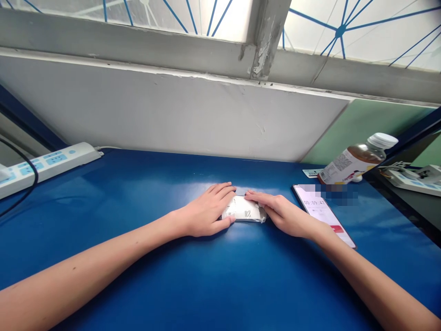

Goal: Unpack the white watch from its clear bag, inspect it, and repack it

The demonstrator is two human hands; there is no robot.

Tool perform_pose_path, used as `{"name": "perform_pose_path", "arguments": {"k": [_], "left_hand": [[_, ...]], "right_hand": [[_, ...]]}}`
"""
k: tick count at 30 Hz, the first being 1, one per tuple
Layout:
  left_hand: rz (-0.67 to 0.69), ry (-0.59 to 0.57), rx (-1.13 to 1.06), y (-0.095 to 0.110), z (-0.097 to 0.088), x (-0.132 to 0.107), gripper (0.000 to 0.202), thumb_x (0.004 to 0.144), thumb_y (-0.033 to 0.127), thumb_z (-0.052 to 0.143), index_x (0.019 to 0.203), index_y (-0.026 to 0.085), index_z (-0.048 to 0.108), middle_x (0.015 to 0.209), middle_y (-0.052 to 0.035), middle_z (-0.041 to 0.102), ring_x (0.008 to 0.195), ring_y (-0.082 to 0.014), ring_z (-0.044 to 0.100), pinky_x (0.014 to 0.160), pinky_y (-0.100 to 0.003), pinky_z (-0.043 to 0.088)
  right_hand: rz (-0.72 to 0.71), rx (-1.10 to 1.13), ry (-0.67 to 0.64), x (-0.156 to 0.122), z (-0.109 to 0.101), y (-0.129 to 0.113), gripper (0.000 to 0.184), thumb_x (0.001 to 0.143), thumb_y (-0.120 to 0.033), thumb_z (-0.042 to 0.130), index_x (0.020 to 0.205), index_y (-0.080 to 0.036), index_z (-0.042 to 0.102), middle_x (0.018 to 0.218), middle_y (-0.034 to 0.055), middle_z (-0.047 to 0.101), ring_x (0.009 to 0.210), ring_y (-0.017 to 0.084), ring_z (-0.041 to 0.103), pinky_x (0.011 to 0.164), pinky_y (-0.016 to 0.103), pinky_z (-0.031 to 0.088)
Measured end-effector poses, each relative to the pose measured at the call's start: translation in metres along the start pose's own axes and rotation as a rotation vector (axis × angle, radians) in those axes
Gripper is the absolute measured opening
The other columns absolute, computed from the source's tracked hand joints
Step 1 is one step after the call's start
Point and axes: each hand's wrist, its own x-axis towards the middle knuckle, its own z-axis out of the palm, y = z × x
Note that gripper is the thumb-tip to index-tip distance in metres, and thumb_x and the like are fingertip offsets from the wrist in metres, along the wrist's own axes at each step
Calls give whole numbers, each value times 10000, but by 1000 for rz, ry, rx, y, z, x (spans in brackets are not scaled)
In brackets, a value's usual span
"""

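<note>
A small white packet (pixel 244 209) in clear, crinkled plastic film lies flat on the blue tabletop (pixel 220 285), with small dark print on its upper face. My left hand (pixel 210 210) grips its left end, the thumb along the near edge and the fingers over the far side. At the opposite end, my right hand (pixel 280 212) has its fingers pressed together on the packet's right edge, where loose film sticks out. The fingers partly cover both ends of the packet.
A phone (pixel 322 214) with a running timer lies right of my right hand. Behind it stands a capped bottle (pixel 354 161) of brown drink, near a small card (pixel 312 173). Power strips (pixel 55 161) sit at the far left and right. A white wall panel (pixel 189 115) bounds the back.
</note>
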Motion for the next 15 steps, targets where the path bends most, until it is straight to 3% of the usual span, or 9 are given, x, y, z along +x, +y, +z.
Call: {"name": "perform_pose_path", "arguments": {"k": [9,15], "left_hand": [[-53,87,8,0,4,1,567,852,361,558,1352,107,477,1435,-198,503,1386,-371,405,1135,-522,351],[-99,169,-1,1,7,2,548,759,316,580,1264,117,511,1326,-180,572,1307,-364,478,1124,-494,369]], "right_hand": [[-46,-28,47,-1,4,4,481,971,-117,412,1417,-248,536,1448,77,572,1352,253,519,1111,488,456],[-118,-207,169,2,1,17,330,965,-177,481,1232,-207,672,1258,101,700,1253,281,590,1050,503,505]]}}
